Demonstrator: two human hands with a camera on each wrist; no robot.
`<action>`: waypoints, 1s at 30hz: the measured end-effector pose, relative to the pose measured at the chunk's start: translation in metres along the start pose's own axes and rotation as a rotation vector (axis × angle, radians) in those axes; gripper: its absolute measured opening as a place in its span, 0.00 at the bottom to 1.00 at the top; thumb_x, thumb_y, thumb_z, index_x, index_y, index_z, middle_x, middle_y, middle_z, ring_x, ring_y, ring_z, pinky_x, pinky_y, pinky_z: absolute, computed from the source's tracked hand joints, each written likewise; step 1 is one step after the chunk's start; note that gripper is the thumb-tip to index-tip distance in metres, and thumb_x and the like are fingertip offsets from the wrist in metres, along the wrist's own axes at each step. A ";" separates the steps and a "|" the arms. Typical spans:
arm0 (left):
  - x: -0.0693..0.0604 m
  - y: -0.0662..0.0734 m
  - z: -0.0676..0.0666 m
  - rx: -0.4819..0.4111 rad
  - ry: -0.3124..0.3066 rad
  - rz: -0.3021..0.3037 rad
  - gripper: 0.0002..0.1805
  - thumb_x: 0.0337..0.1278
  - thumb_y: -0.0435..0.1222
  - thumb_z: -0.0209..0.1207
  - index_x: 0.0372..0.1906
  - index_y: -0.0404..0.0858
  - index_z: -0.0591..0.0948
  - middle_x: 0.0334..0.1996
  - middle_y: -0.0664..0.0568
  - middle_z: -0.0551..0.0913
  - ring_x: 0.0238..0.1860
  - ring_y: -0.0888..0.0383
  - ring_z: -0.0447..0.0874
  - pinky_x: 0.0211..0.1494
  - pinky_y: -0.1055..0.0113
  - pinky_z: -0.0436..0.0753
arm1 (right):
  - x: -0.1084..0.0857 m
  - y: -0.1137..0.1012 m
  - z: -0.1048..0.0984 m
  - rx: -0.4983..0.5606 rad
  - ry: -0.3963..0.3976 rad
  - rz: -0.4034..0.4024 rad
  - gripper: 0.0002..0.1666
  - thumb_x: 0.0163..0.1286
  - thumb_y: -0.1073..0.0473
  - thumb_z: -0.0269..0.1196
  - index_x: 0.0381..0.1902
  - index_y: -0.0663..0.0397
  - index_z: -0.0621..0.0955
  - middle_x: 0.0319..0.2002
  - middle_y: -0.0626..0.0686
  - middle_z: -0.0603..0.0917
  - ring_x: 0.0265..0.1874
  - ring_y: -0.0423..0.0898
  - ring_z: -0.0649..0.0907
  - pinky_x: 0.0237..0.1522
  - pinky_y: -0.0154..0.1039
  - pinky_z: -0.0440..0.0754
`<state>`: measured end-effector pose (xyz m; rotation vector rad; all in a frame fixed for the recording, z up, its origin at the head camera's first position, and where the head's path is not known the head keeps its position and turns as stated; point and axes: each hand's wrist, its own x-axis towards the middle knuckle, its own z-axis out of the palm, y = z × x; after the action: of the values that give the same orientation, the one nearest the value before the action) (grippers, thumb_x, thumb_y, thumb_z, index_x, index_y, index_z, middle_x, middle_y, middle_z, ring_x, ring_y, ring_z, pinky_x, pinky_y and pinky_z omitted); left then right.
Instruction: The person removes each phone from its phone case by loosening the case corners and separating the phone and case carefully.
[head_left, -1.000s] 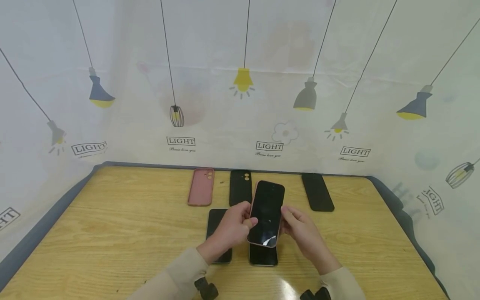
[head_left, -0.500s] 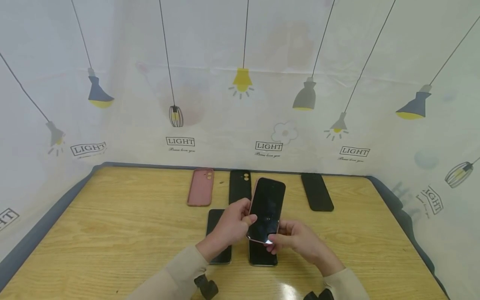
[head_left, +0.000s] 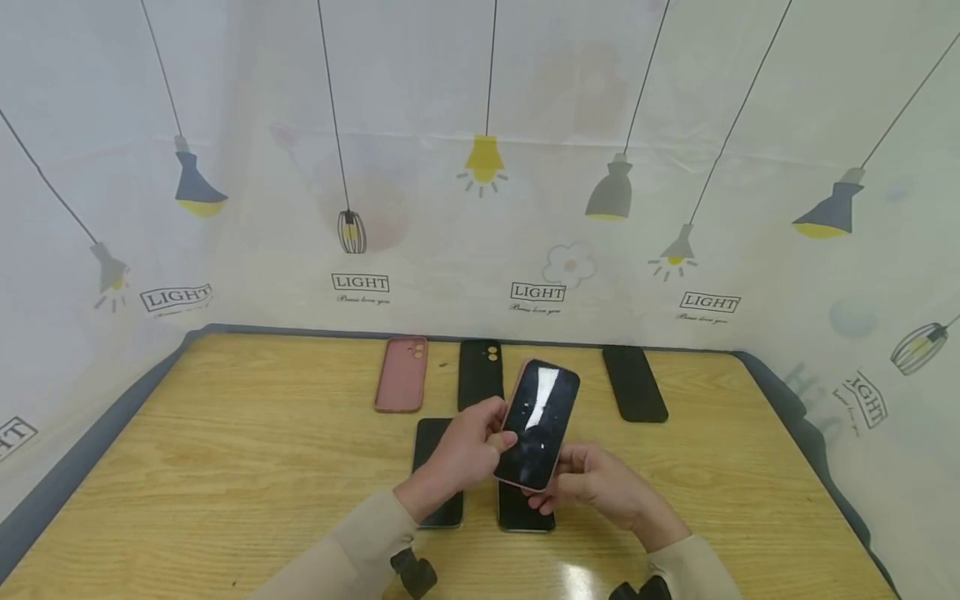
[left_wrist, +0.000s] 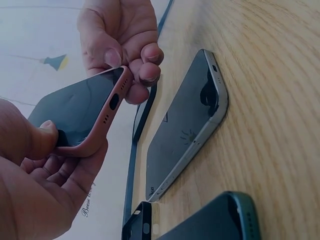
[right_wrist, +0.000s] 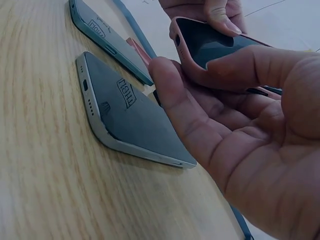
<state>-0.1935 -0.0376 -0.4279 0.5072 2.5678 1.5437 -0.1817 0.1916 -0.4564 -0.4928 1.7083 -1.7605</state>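
A phone in a pink case [head_left: 538, 425] is held up above the table, its dark screen facing the head camera. My left hand [head_left: 468, 446] grips its left side, thumb over the screen edge. At the lower right corner, my right hand [head_left: 603, 492] pinches the case between thumb and fingers. In the left wrist view the case's pink bottom edge [left_wrist: 114, 112] shows port and speaker openings, and the screen sits inside the rim. Beneath the held phone lies a silver-edged phone [head_left: 527, 510], partly covered from above. Another dark phone [head_left: 437, 454] lies under my left wrist.
Along the back of the wooden table [head_left: 262, 450] lie an empty pink case [head_left: 402, 375], a black case [head_left: 480, 371] partly behind my left hand, and a black flat item [head_left: 635, 385] at the right. Behind the table hangs a lamp-patterned cloth [head_left: 450, 250].
My right hand has moved from the phone's right side down to its lower corner. The held phone has tilted clockwise, and a bright reflection now crosses its screen.
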 end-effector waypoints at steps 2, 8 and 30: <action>0.000 0.000 0.001 0.012 -0.005 0.007 0.02 0.70 0.29 0.61 0.43 0.38 0.81 0.28 0.53 0.78 0.28 0.58 0.73 0.32 0.67 0.71 | 0.000 0.001 0.000 0.018 0.007 0.011 0.24 0.72 0.72 0.57 0.63 0.79 0.72 0.45 0.58 0.89 0.41 0.46 0.89 0.46 0.40 0.88; 0.000 0.001 0.002 0.051 -0.010 0.042 0.02 0.69 0.30 0.62 0.42 0.38 0.80 0.27 0.55 0.78 0.25 0.60 0.72 0.32 0.68 0.71 | 0.000 0.003 0.003 0.023 0.078 0.019 0.13 0.69 0.71 0.57 0.50 0.70 0.79 0.36 0.52 0.88 0.29 0.41 0.85 0.32 0.32 0.83; 0.002 0.007 0.003 0.049 -0.033 0.036 0.03 0.70 0.29 0.61 0.38 0.38 0.80 0.26 0.56 0.79 0.26 0.61 0.74 0.32 0.67 0.73 | -0.004 0.004 0.005 0.021 0.134 -0.002 0.14 0.61 0.75 0.55 0.44 0.66 0.81 0.29 0.49 0.84 0.24 0.39 0.82 0.29 0.31 0.77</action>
<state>-0.1929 -0.0321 -0.4232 0.5822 2.5915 1.4742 -0.1754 0.1906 -0.4591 -0.3747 1.7788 -1.8477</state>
